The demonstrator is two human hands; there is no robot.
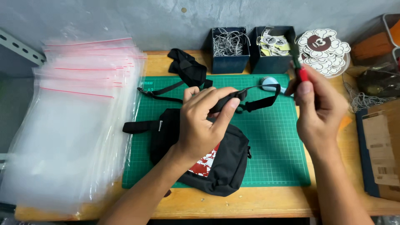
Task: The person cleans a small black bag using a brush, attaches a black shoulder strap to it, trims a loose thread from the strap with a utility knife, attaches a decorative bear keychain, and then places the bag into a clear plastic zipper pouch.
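Note:
A black pouch bag with a red and white patch lies on the green cutting mat. My left hand hovers over it and pinches its black webbing strap, holding a loop of the strap up above the mat. My right hand, to the right of that loop, grips a small tool with a red handle and a dark tip pointing up. The strap's other end trails left across the mat, beside a bunched black strap at the mat's back edge.
A thick fanned pile of clear zip bags with red seal lines covers the bench's left side. At the back stand two dark boxes, one with cords, one with tags, next to round sheep-shaped stickers. Cardboard boxes sit right.

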